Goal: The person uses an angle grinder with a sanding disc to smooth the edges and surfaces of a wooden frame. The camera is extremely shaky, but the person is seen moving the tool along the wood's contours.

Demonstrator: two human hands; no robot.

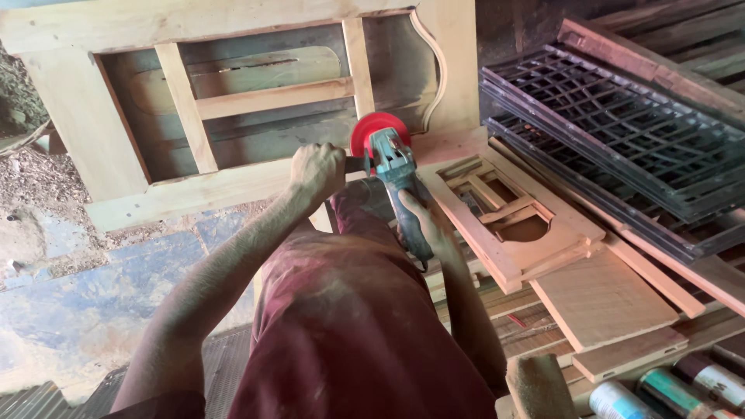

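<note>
Against the pale wooden door frame, both hands clamp the heavy, rigid teal angle grinder with red disc: left hand on side handle, right hand round body.

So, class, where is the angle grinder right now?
Centre of the head view: the angle grinder is held by both hands, left hand and right hand, against the wooden frame.

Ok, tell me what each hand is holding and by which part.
Both hold one angle grinder: the left hand on its side handle, the right hand around the rear body. The red disc is free.
</note>
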